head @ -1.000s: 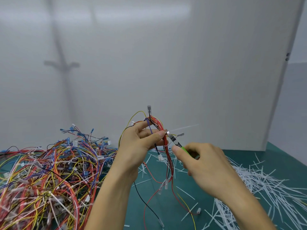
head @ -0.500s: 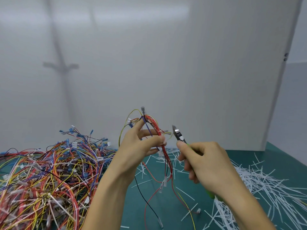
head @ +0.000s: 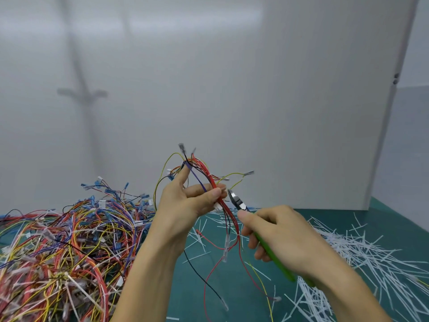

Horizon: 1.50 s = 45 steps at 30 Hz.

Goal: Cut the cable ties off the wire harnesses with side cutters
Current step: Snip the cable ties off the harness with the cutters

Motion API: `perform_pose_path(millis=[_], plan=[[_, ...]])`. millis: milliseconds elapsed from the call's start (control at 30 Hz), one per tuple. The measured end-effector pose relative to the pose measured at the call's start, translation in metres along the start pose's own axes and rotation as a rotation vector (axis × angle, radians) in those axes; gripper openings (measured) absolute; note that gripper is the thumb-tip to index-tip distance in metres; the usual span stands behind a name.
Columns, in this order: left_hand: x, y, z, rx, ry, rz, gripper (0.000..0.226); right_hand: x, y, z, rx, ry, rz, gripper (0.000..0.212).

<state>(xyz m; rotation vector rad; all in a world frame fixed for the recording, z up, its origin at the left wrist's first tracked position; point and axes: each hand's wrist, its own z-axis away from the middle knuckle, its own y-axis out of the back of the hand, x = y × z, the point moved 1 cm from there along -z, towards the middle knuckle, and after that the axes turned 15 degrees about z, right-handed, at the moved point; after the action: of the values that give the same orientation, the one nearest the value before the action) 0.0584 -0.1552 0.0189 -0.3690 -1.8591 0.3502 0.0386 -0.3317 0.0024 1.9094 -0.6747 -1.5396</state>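
Gripping side cutters (head: 238, 202), right hand (head: 286, 237) hovers beside harness (head: 204, 171) pinched in left hand (head: 183, 206).

The left hand (head: 185, 205) is raised with its index finger pointing up, pinching the wire harness (head: 210, 177), while the right hand (head: 285, 238), lower and just beside it, grips the side cutters (head: 238, 202).

A white panel (head: 278, 101) stands on the green mat (head: 234, 289).

Person, two limbs in view. Left hand (head: 185, 205) and right hand (head: 285, 233): bare. Forearms (head: 148, 275): bare to the lower frame edge. Fingers (head: 209, 196): slender, nails short and plain.
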Motion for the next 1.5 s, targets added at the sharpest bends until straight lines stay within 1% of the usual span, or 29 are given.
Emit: perform_pose_path(millis=[167, 300, 433, 533, 600, 700, 767, 900, 1033, 1167, 1300, 1433, 1500], plan=[[-0.0001, -0.0012, -0.0001, -0.044, -0.002, -0.017, 0.078, -0.0029, -0.0013, 0.0010, 0.010, 0.024, -0.014, 0.053], [-0.0007, -0.0012, -0.0004, -0.107, 0.004, -0.059, 0.053, -0.0036, -0.0019, 0.0014, 0.027, 0.022, -0.013, 0.052], [-0.0036, 0.0013, -0.0033, -0.126, -0.002, -0.077, 0.039, -0.0049, -0.0006, 0.0023, 0.061, 0.025, 0.023, 0.051], [-0.0044, 0.0020, -0.0041, -0.144, -0.002, -0.090, 0.042, -0.0058, 0.0006, 0.0033, 0.089, 0.036, 0.091, 0.052], [-0.0052, 0.0023, -0.0045, -0.150, 0.002, -0.097, 0.045, -0.0063, 0.0011, 0.0039, 0.112, 0.043, 0.150, 0.058], [-0.0068, 0.0042, -0.0056, -0.147, 0.007, -0.105, 0.042, -0.0062, 0.0018, 0.0037, 0.138, 0.041, 0.205, 0.059], [-0.0075, 0.0050, -0.0063, -0.142, 0.012, -0.102, 0.046, -0.0065, 0.0020, 0.0039, 0.151, 0.038, 0.232, 0.058], [-0.0085, 0.0061, -0.0078, -0.128, 0.014, -0.095, 0.062, -0.0067, 0.0014, 0.0036, 0.178, 0.039, 0.274, 0.060], [-0.0084, 0.0070, -0.0080, -0.133, 0.019, -0.103, 0.068, -0.0046, 0.0004, 0.0018, 0.181, 0.048, 0.296, 0.061], [-0.0080, 0.0064, -0.0081, -0.138, 0.035, -0.091, 0.058, -0.0047, 0.0004, 0.0016, 0.189, 0.052, 0.313, 0.066], [-0.0087, 0.0064, -0.0088, -0.135, 0.043, -0.104, 0.044, -0.0036, -0.0001, 0.0007, 0.195, 0.060, 0.318, 0.065], [-0.0087, 0.0061, -0.0084, -0.127, 0.039, -0.081, 0.041, -0.0035, 0.0002, 0.0013, 0.194, 0.060, 0.310, 0.066], [-0.0080, 0.0048, -0.0076, -0.111, 0.028, -0.056, 0.048, -0.0047, 0.0007, 0.0023, 0.191, 0.056, 0.297, 0.067]])
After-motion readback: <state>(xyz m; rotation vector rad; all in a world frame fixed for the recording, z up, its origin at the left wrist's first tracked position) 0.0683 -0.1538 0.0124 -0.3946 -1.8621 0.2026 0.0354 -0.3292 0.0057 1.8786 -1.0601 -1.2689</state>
